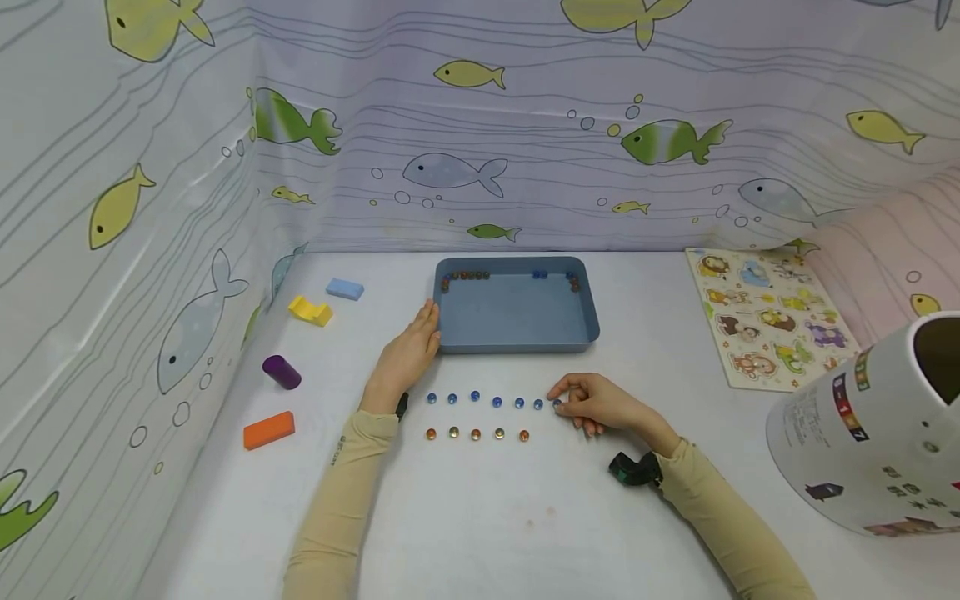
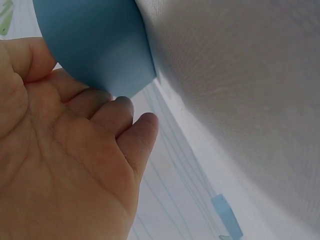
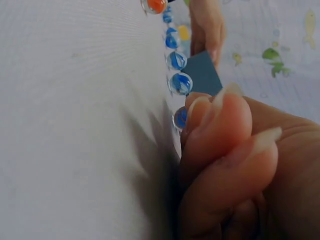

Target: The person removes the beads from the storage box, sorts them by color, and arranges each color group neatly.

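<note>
A row of several blue marbles (image 1: pixel 497 402) lies on the white table, with a row of orange and pale yellowish marbles (image 1: pixel 476 434) nearer the person. At the right end of the blue row, my right hand (image 1: pixel 600 402) pinches a blue marble (image 1: pixel 557 403) between thumb and fingertips, low at the table. The right wrist view has a blue marble (image 3: pixel 180 118) partly hidden by the fingers. My left hand (image 1: pixel 408 354) rests along the left wall of a grey-blue tray (image 1: pixel 517 347), its fingers touching the tray's side (image 2: pixel 100 45).
More marbles (image 1: pixel 470 275) sit along the tray's far wall. Left are a blue block (image 1: pixel 345 289), yellow piece (image 1: pixel 311 311), purple cylinder (image 1: pixel 282 372) and orange block (image 1: pixel 268 430). An animal puzzle board (image 1: pixel 772 321) and a large white canister (image 1: pixel 862 442) stand right.
</note>
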Demonstrator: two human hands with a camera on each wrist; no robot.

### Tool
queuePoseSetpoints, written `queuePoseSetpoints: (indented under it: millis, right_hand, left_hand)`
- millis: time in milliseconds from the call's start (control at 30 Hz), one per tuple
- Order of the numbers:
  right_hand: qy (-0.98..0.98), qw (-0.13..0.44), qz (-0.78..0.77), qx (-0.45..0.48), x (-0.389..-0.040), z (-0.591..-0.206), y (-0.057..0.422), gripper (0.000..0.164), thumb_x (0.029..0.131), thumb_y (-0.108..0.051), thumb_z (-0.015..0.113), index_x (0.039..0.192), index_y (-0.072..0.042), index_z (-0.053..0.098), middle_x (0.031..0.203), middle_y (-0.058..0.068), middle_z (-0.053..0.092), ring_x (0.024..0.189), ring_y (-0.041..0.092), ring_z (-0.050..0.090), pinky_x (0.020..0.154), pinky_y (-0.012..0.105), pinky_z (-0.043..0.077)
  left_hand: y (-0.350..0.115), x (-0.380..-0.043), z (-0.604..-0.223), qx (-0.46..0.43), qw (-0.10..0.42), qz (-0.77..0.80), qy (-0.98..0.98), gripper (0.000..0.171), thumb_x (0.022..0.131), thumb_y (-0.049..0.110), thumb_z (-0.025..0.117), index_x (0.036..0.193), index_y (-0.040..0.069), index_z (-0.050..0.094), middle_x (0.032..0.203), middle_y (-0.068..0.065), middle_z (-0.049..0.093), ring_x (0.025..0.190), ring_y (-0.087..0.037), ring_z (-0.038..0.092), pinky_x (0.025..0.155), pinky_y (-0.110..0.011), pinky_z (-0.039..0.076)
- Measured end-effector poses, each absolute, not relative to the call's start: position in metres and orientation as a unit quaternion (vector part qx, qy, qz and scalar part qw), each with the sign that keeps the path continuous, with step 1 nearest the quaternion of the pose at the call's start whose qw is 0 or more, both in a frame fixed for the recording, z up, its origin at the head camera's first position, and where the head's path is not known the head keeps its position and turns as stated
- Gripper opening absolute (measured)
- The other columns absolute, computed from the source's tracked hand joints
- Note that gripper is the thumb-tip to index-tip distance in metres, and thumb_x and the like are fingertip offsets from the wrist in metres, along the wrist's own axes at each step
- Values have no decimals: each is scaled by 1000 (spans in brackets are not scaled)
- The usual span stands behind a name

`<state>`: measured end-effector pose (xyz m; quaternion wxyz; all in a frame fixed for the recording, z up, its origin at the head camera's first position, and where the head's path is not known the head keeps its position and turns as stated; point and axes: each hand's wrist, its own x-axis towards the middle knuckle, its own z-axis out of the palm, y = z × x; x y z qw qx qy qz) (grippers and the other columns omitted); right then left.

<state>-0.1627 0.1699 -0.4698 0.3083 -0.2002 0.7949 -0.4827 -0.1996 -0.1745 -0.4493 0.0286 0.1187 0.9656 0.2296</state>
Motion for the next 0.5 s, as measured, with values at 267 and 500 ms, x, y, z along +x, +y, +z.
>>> queuePoseSetpoints:
  millis: [267, 500]
  right_hand:
    - [780, 316, -497, -212, -166, -470, 172, 31, 95, -17, 63, 122, -4, 59, 59, 0, 54, 40, 6, 47, 39, 19, 42]
    - [765, 309, -528, -202, -168, -466, 175, 28, 99, -13, 52, 125, -3, 58, 59, 0, 52, 44, 7, 47, 42, 19, 42]
  left_hand:
    - [-175, -200, -449, 118, 21, 229, 966, 55, 105, 24, 36, 153, 2, 21, 163, -11, 14, 149, -29, 21, 120, -47, 26]
    - [-174, -200, -449, 119, 31, 234, 964, 56, 106, 25, 36, 154, 3, 19, 163, -11, 12, 150, -28, 18, 120, -47, 25]
